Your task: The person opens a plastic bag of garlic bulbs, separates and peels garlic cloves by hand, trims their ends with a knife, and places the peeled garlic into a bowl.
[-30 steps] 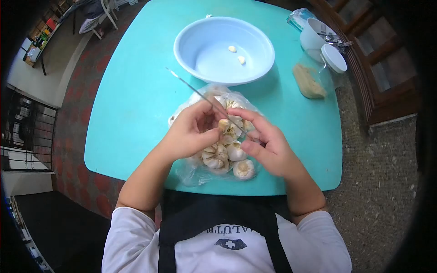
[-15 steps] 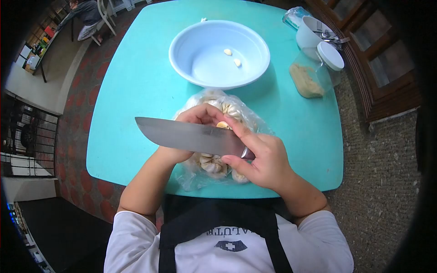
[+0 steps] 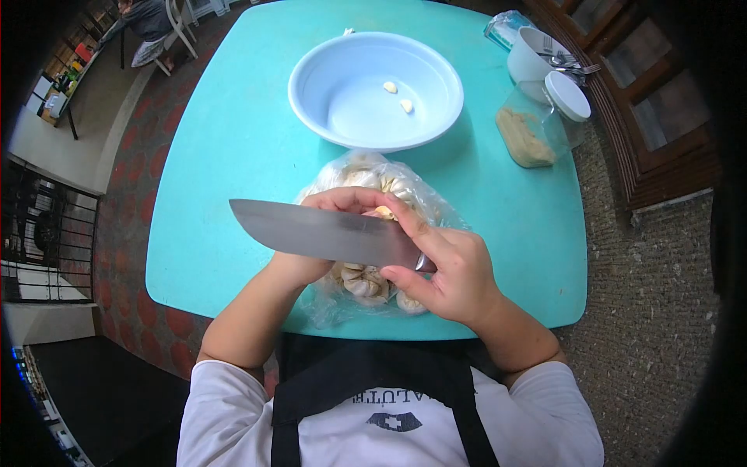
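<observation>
Far left, beyond the turquoise table (image 3: 226, 171), another person (image 3: 149, 23) sits by a white chair back. Come in to the near side and here's the left hand (image 3: 299, 267), curled behind the broad knife (image 3: 327, 233) — the blade masks most of it, so I can't tell whether those fingers are pinching anything. The knife lies across the middle, tip to the left, flat face up: stiff, probably the heaviest piece in play, and best held by the handle at its right end, well off the edge.

Just above the blade peeks a garlic clove (image 3: 384, 212), between the left fingers and the right forefinger. It should be light and firm, likely slick where bare and easily nicked; the blunt ends look the safest grip. Beneath, whole garlic bulbs (image 3: 364, 286) sit in a thin plastic bag (image 3: 440, 208), soft and apt to slide. On the far side, the pale blue bowl (image 3: 342, 109) holds two loose cloves (image 3: 398, 96).

Now the right hand (image 3: 455, 268) — thumb and fingers closed around the knife's handle end, forefinger stretched over towards the clove. Far right, a clear jar (image 3: 527, 136) and a white tub (image 3: 529, 61) beside some forks.
</observation>
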Demonstrator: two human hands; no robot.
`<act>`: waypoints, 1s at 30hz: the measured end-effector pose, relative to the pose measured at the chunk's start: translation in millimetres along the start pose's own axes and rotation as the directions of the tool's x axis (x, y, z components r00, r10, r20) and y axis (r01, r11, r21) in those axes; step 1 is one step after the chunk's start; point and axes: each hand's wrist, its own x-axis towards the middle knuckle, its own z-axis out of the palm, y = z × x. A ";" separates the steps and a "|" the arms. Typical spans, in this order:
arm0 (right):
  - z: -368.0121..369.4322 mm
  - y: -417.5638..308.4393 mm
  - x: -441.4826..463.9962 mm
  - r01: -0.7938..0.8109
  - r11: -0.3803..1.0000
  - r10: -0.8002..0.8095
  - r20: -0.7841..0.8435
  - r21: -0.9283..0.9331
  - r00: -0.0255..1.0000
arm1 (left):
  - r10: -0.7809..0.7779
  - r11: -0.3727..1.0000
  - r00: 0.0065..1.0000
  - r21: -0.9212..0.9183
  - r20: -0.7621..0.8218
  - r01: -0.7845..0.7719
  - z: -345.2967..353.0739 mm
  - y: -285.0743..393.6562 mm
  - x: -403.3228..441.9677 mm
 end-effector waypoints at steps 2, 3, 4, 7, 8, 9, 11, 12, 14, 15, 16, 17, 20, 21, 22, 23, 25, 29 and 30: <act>-0.9 -0.1 -0.1 -0.012 1.000 0.012 0.017 0.008 1.000 | 0.012 1.000 1.000 0.028 -0.003 -0.012 1.3 0.0 -0.7; -0.7 0.2 -0.2 -0.011 1.000 0.011 0.015 0.008 1.000 | 0.018 0.999 1.000 0.043 -0.004 -0.018 1.6 -0.3 -1.2; -0.6 0.5 -0.2 -0.009 1.000 0.009 0.014 0.008 1.000 | 0.027 0.999 1.000 0.038 -0.001 -0.027 1.6 -0.8 -1.6; -0.4 0.8 0.7 0.007 1.000 -0.007 0.002 0.005 1.000 | 0.064 0.996 0.998 0.069 0.007 -0.065 0.8 -4.4 -2.8; -0.4 0.8 1.0 0.014 1.000 -0.014 -0.004 0.003 1.000 | 0.085 0.990 0.996 0.110 0.010 -0.086 0.2 -6.1 -3.2; -0.3 1.1 0.8 0.014 1.000 -0.014 -0.004 0.002 1.000 | 0.106 0.983 0.994 0.150 0.014 -0.107 -0.4 -6.9 -3.4; 0.5 1.9 0.1 0.013 1.000 -0.013 -0.005 0.001 1.000 | 0.114 0.968 0.992 0.218 0.046 -0.122 -0.7 -4.3 -4.4; 0.9 2.5 -0.1 0.017 1.000 -0.017 -0.008 -0.004 1.000 | 0.117 0.959 0.991 0.252 0.062 -0.129 -0.3 -2.6 -4.9; 1.2 3.7 -0.4 0.025 1.000 -0.025 -0.015 -0.014 1.000 | 0.129 0.957 0.991 0.259 0.029 -0.132 6.0 -1.7 -7.5; 1.0 3.6 -0.5 0.020 0.999 -0.020 -0.012 -0.030 1.000 | 0.135 0.956 0.991 0.263 0.012 -0.134 8.7 -2.2 -9.1; 0.9 3.2 -0.7 0.014 0.999 -0.015 -0.010 -0.047 1.000 | 0.162 0.933 0.987 0.326 0.003 -0.154 9.6 -3.1 -10.3; 0.7 2.9 -0.9 0.009 0.998 -0.010 -0.008 -0.063 1.000 | 0.190 0.905 0.982 0.389 -0.004 -0.173 10.1 -4.2 -11.2; 3.6 3.0 -1.3 0.005 0.995 -0.008 -0.035 -0.099 0.999 | 0.263 0.867 0.963 0.452 -0.062 -0.208 13.1 -11.8 -13.4; 5.7 3.9 -0.9 0.016 0.996 -0.022 -0.060 -0.089 0.998 | 0.286 0.864 0.954 0.454 -0.090 -0.216 14.4 -14.6 -14.1; 8.2 5.1 -0.3 0.028 0.996 -0.035 -0.086 -0.080 0.996 | 0.317 0.865 0.943 0.438 -0.102 -0.243 15.9 -16.1 -14.4; 9.5 5.8 0.6 0.039 0.997 -0.047 -0.112 -0.071 0.993 | 0.347 0.865 0.931 0.422 -0.115 -0.271 17.5 -17.3 -14.4; 7.6 5.0 1.9 0.030 0.999 -0.033 -0.093 -0.034 0.995 | 0.381 0.857 0.917 0.417 -0.120 -0.302 19.1 -17.7 -14.5; 5.8 5.7 2.0 0.012 0.999 -0.007 -0.090 0.048 0.996 | 0.421 0.820 0.902 0.466 -0.094 -0.334 20.0 -16.0 -15.4; 6.4 8.3 1.9 -0.002 0.989 0.016 -0.088 0.149 0.996 | 0.435 0.808 0.896 0.476 -0.087 -0.346 20.6 -16.2 -15.0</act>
